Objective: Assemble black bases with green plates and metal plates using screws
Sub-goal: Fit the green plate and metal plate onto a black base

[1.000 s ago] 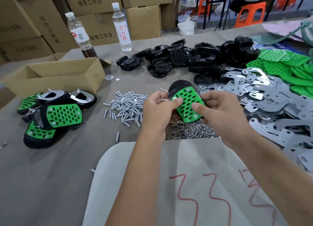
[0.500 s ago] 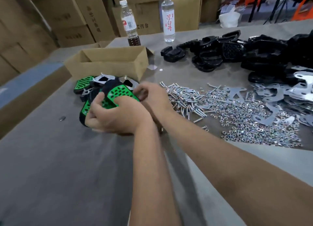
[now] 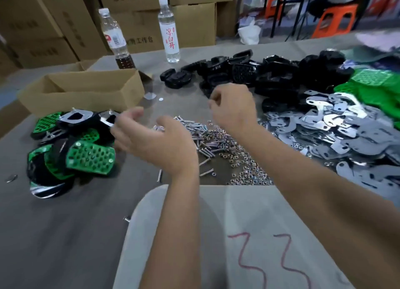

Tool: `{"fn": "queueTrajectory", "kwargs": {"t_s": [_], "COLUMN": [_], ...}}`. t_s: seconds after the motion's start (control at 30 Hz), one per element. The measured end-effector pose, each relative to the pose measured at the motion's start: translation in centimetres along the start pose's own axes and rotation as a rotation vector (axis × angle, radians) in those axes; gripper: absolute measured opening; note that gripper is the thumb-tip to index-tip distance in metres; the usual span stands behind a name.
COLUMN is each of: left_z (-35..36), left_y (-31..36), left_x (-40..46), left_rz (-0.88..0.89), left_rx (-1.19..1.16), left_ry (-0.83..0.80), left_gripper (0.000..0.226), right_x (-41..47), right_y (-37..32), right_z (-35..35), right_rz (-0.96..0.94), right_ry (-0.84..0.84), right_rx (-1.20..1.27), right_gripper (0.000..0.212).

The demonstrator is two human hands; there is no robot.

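Presently I log, placed against the screw pile (image 3: 194, 135): my left hand (image 3: 151, 141) over its left edge, fingers loose and spread, holding nothing; my right hand (image 3: 233, 109) above its far side, fingers curled, contents too blurred to tell; finished assemblies (image 3: 71, 150) heaped well to its left, before a cardboard box (image 3: 84, 91); nuts (image 3: 244, 165) touching its right; metal plates (image 3: 337, 130) further right; black bases (image 3: 255, 74) beyond; green plates (image 3: 374, 87) far right.
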State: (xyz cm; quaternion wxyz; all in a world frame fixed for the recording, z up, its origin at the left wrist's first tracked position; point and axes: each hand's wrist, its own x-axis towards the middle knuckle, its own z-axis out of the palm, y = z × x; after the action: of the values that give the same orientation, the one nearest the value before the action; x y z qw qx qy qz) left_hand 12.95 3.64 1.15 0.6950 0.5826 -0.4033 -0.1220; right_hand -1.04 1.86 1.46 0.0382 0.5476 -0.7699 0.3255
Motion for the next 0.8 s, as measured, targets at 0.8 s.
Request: {"fn": "queueTrajectory", "kwargs": {"t_s": [0.8], "left_z": [8.5], "left_y": [3.7], "left_x": [-11.3], "left_rz": [-0.336], "left_rx": [-0.113], "left_ry": [-1.01], "left_gripper": [0.046], "right_x": [-2.3], "right_y": [10.4], "right_z": [-7.9], "right_rz": [0.406], "right_ry": [0.147], "right_rx": [0.703], "right_gripper": [0.036]}}
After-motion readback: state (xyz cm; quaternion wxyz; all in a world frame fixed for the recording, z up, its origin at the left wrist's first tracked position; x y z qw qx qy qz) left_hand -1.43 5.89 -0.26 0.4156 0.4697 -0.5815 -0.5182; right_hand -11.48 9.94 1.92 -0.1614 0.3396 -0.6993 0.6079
